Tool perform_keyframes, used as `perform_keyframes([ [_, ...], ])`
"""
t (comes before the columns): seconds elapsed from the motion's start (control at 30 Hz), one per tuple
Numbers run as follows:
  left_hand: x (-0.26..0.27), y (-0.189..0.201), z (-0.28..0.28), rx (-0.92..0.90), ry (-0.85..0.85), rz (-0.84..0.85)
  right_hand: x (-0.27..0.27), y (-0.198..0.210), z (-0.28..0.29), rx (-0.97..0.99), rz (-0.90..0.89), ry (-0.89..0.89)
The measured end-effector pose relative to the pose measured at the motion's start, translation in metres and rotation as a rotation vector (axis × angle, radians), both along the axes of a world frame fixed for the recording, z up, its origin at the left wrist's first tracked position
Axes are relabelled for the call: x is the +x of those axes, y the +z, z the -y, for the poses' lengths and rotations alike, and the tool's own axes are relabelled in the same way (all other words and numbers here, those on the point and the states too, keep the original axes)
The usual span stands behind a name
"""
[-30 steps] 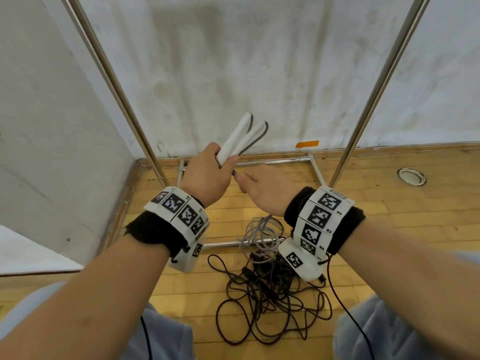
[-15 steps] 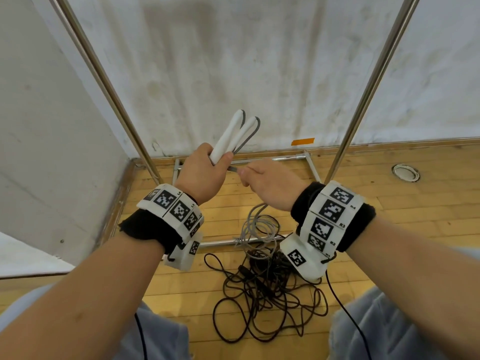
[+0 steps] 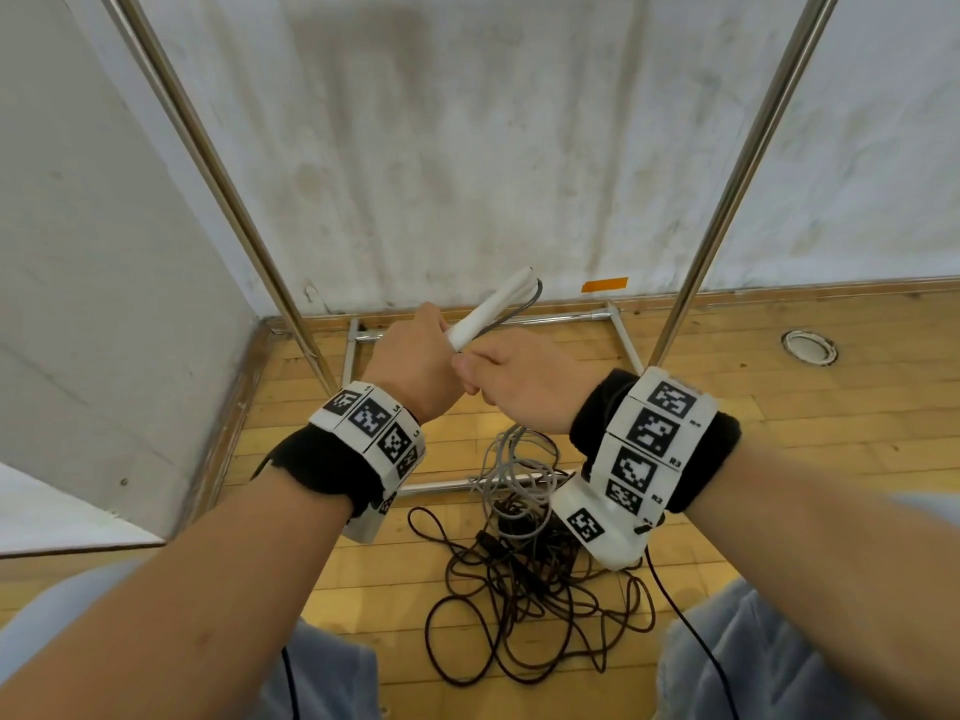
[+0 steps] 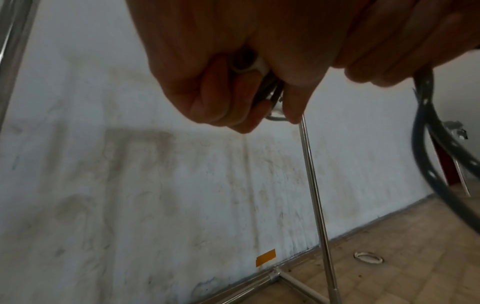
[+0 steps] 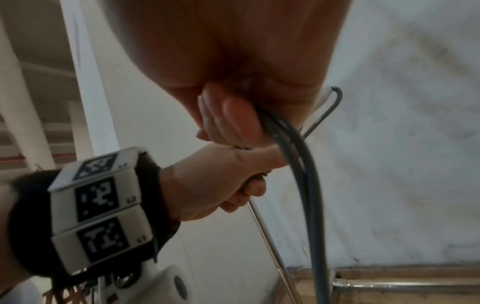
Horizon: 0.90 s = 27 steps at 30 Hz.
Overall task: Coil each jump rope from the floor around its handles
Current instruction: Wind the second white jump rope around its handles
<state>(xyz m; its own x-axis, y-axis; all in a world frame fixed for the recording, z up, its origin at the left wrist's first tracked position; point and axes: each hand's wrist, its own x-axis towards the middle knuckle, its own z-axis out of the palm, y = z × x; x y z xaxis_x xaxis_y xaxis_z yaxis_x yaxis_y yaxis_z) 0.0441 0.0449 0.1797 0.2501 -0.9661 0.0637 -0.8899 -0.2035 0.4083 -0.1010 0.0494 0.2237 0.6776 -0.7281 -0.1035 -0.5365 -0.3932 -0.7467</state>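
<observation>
My left hand [image 3: 415, 356] grips the two white handles [image 3: 488, 314] of a grey jump rope, held together and pointing up to the right. In the left wrist view its fingers [image 4: 221, 98] curl round the handle ends [image 4: 249, 65]. Right beside it, my right hand [image 3: 498, 376] pinches the grey cord [image 5: 298, 164] just below the handles. That cord hangs down to a loose grey bundle [image 3: 514, 475] on the floor. A dark jump rope [image 3: 530, 589] lies tangled on the wooden floor between my knees.
Two slanted metal poles [image 3: 218, 163] [image 3: 737, 174] of a rack rise on either side, and its base bars [image 3: 441, 485] lie on the floor under the ropes. Behind stands a stained white wall with orange tape [image 3: 604, 284]. A round floor fitting [image 3: 809, 347] sits far right.
The two handles, spread apart before, now lie together and tilt lower to the right. My right hand has closed in against the left, still holding the grey cord.
</observation>
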Motion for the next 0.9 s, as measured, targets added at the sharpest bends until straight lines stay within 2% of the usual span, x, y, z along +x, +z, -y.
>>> perform_keyframes([
  [0.13,0.006,0.000,0.003,0.009,0.023,0.058,-0.007,0.002,-0.001,-0.081,0.048,0.027],
  [0.2,0.014,0.001,0.004,0.038,0.060,0.100,-0.012,0.006,0.002,-0.080,0.109,0.004],
  [0.33,0.028,-0.001,0.003,0.040,0.090,0.174,-0.022,0.012,0.013,-0.139,0.123,-0.058],
  [0.5,0.011,-0.009,-0.003,0.104,-0.034,0.231,-0.026,0.011,0.029,-0.360,0.072,-0.134],
  [0.63,-0.005,-0.010,-0.011,0.138,-0.178,0.262,-0.030,0.007,0.045,-0.427,0.015,-0.214],
  [0.7,-0.009,-0.007,-0.015,0.105,-0.261,0.226,-0.036,0.006,0.055,-0.403,-0.021,-0.271],
  [0.8,-0.010,0.000,-0.020,0.054,-0.367,0.117,-0.047,0.009,0.068,-0.248,0.005,-0.338],
  [0.9,-0.010,0.013,-0.025,-0.016,-0.419,0.034,-0.057,0.013,0.075,-0.081,0.077,-0.282],
])
